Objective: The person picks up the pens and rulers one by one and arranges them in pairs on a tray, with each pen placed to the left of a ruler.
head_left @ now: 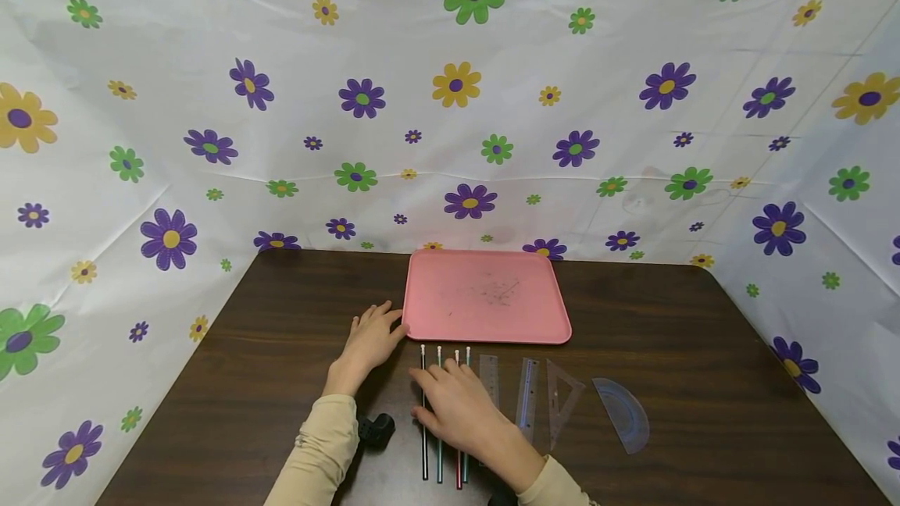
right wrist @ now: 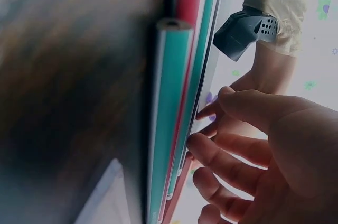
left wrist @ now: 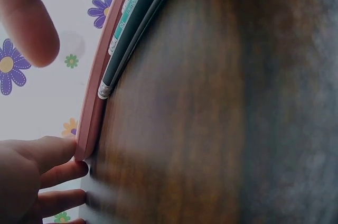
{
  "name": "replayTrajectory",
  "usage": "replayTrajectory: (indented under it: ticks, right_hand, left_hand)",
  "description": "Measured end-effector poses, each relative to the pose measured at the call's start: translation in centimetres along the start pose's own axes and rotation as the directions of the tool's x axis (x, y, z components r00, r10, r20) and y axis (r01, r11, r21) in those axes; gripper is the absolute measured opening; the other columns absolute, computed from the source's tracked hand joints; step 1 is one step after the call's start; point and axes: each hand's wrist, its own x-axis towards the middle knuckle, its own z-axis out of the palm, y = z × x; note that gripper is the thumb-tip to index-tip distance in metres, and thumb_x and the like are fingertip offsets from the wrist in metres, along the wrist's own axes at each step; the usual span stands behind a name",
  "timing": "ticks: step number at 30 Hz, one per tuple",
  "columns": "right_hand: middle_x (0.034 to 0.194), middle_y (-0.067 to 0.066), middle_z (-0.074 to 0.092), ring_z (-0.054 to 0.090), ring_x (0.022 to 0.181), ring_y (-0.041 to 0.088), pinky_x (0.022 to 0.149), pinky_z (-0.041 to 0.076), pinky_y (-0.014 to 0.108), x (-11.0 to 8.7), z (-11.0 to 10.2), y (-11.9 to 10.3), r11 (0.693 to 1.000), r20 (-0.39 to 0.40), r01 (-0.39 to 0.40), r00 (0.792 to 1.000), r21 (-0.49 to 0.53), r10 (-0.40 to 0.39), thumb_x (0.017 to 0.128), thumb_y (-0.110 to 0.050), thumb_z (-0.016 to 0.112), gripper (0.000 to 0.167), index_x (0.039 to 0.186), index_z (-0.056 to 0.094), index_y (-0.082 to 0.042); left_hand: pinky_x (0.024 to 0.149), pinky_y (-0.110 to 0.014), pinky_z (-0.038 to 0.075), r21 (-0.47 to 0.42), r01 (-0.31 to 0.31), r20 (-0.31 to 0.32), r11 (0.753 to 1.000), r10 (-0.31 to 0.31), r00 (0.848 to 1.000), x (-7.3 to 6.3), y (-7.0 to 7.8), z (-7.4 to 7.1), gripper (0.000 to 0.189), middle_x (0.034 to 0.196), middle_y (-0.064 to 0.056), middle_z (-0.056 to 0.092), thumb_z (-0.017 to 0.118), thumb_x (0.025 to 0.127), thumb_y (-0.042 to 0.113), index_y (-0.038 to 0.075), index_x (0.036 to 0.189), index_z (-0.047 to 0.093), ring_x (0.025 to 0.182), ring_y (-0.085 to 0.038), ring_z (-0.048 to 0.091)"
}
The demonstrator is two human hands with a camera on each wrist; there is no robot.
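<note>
My left hand (head_left: 369,340) touches the left front corner of a pink tray (head_left: 555,332) with extended fingers. Over a row of several pencils, my right hand (head_left: 460,404) hangs with spread, slightly bent fingers, holding nothing. A black pencil (head_left: 425,451) lies leftmost, then a teal pencil (head_left: 440,455), a red pencil (head_left: 459,475) and another teal pencil (head_left: 467,354), partly hidden by that hand. Their white eraser ends point toward the tray. In the right wrist view, the fingers (right wrist: 232,168) are beside the pencils, apparently apart from the nearer teal pencil (right wrist: 171,76).
Right of the pencils lie two clear rulers, one wider ruler (head_left: 527,393) and one partly covered ruler (head_left: 488,369), a clear set square (head_left: 560,400) and a protractor (head_left: 622,416). Dark marks spot the tray. A black wrist device (head_left: 377,431) is beside my left sleeve. Flowered cloth (head_left: 598,201) borders the table.
</note>
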Motion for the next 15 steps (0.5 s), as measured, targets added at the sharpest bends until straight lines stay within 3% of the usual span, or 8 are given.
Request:
replayTrajectory:
  ticks: [8,15]
  right_hand:
    - [0.113,0.001,0.072,0.055,0.086,0.014,0.077,0.049,0.029,0.15,-0.09,-0.35,1.000,0.052,-0.016,0.999,-0.005,0.016,0.090,-0.043,0.071,0.051,0.129,0.065,-0.010]
    - [0.115,0.003,0.072,0.057,0.088,0.014,0.078,0.050,0.030,0.39,0.12,-0.64,1.000,0.074,-0.025,0.997,-0.014,0.026,0.087,-0.042,0.073,0.054,0.129,0.065,-0.008]
  left_hand:
    - [0.116,-0.069,0.018,0.002,-0.002,-0.002,1.000,0.002,1.000,-0.05,-0.05,-0.04,0.047,0.156,-0.021,0.039,0.054,0.102,0.033,0.007,0.140,0.057,0.147,-0.045,0.028]
    - [0.117,-0.068,0.017,0.003,0.001,0.001,1.000,-0.001,1.000,0.01,0.00,-0.08,0.047,0.157,-0.020,0.038,0.053,0.102,0.034,0.008,0.142,0.055,0.148,-0.044,0.027]
